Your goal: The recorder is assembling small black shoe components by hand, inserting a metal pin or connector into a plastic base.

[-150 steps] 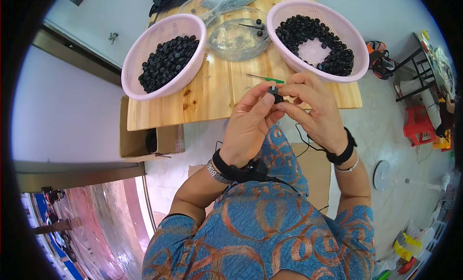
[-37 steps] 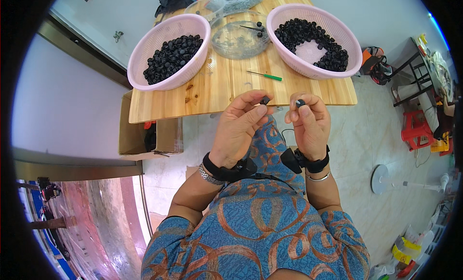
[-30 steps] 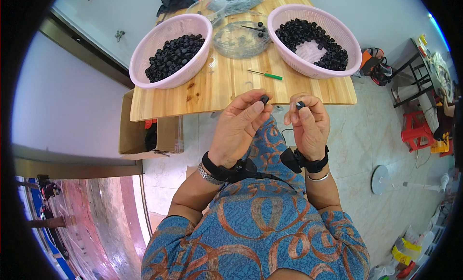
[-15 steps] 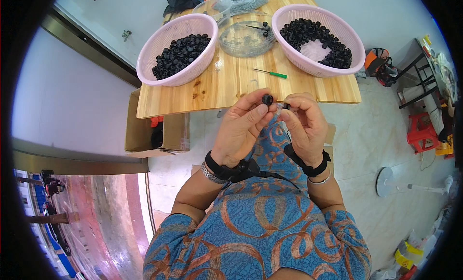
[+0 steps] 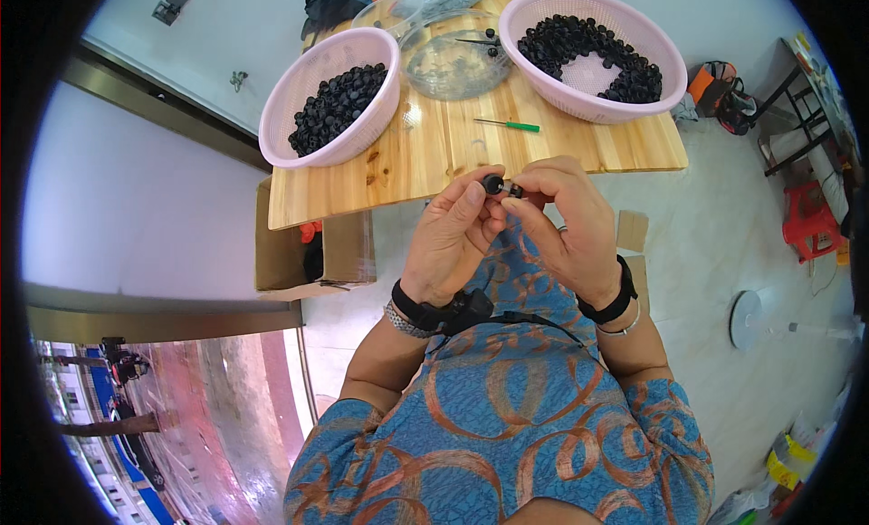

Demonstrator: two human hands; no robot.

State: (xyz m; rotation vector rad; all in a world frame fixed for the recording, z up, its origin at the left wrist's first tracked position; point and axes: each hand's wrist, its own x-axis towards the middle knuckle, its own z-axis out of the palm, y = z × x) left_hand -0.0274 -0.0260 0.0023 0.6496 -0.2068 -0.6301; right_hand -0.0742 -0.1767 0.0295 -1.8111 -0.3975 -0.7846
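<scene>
Drawn together since about a second ago, the left hand (image 5: 453, 231) and the right hand (image 5: 577, 224) now nearly meet at the centre of the frame. Behind them a wooden table (image 5: 434, 149) spans the upper middle. Left basket (image 5: 377, 127) and right basket (image 5: 579, 106), both pink, stand at upper left and upper right with black parts (image 5: 337, 109) inside. Between them sits a clear tub (image 5: 448, 80). Each hand is closed to a pinch, thumb against fingers. Below the tub lies a green-handled screwdriver (image 5: 522, 127). The left pinch has a round black knob (image 5: 492, 184); the right, just beside it, a smaller dark piece (image 5: 516, 190). Whether these touch, I cannot tell.
</scene>
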